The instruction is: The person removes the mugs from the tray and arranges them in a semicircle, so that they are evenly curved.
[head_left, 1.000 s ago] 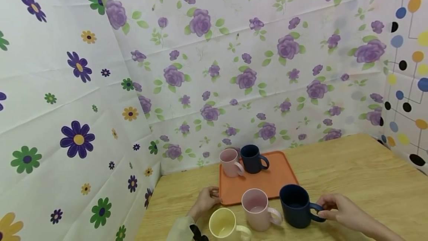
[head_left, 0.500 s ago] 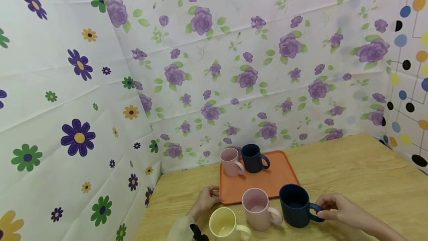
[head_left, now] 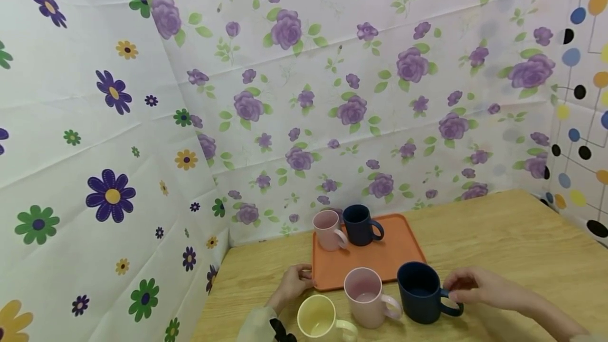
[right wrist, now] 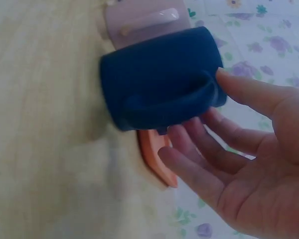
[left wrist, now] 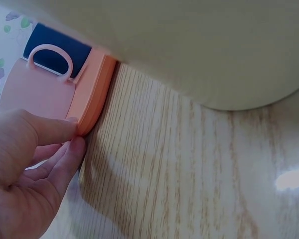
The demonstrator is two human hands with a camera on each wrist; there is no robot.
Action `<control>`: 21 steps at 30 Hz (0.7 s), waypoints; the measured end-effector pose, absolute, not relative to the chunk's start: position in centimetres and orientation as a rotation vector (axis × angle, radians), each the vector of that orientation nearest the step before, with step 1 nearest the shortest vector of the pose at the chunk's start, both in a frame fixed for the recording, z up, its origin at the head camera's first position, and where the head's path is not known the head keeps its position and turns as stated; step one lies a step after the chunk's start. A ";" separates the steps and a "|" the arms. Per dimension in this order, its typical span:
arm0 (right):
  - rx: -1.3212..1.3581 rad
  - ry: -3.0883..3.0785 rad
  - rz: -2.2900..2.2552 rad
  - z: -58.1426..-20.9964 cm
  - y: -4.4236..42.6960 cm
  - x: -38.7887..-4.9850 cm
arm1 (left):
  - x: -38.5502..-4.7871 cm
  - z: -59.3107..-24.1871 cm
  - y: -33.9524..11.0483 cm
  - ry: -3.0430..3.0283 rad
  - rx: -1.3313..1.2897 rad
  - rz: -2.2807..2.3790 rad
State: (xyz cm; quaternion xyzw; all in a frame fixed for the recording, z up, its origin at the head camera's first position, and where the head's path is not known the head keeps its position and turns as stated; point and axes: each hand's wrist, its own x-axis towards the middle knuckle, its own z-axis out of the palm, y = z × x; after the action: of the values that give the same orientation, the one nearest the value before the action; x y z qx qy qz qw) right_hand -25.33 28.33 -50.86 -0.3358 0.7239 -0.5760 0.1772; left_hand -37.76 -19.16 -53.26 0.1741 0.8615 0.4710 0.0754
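Observation:
My left hand [head_left: 291, 285] is at the front left corner of an orange tray [head_left: 380, 260]. In the left wrist view, thumb and fingers pinch the tray's rim [left wrist: 92, 107]. On the tray stand a pink mug [head_left: 326, 231] and a navy mug [head_left: 357, 226]. In front of it, upright on the table, are a yellow mug [head_left: 315, 318], a larger pink mug [head_left: 364, 297] and a larger navy mug [head_left: 418, 292]. Beside that navy mug's handle is my right hand [head_left: 482, 289]. The right wrist view shows its fingers spread and loose, the thumb by the handle's top [right wrist: 174, 107].
The wooden table [head_left: 494, 231] extends to the right of the tray. Behind it hangs a white cloth [head_left: 304, 120] with purple roses. A daisy-patterned cloth [head_left: 152, 247] closes the left side, a dotted one [head_left: 581, 157] the right.
My right hand has loosened its grip on the large navy mug's handle and shifted slightly up and back from it. The left hand, tray and mugs stay in place.

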 end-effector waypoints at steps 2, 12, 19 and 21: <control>-0.897 2.101 -1.583 -49.9 28.3 -26.0 | -37.8 -53.2 -19.2 2.585 0.521 1.415; -0.723 2.294 -1.427 -47.2 25.2 -32.7 | -37.8 -54.0 -19.2 2.575 0.554 1.469; -0.597 2.250 -1.534 -47.8 23.7 -38.3 | -37.8 -54.1 -19.1 2.580 0.515 1.491; -0.592 2.234 -1.536 -47.9 23.2 -39.5 | -38.0 -54.1 -19.1 2.589 0.522 1.494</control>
State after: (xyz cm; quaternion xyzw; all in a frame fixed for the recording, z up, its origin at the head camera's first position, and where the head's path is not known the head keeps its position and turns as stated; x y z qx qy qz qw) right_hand -39.45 23.18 -47.95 -0.2097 0.7916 -0.5442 0.1820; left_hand -37.98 -19.14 -54.08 0.1718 0.8521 0.4915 0.0536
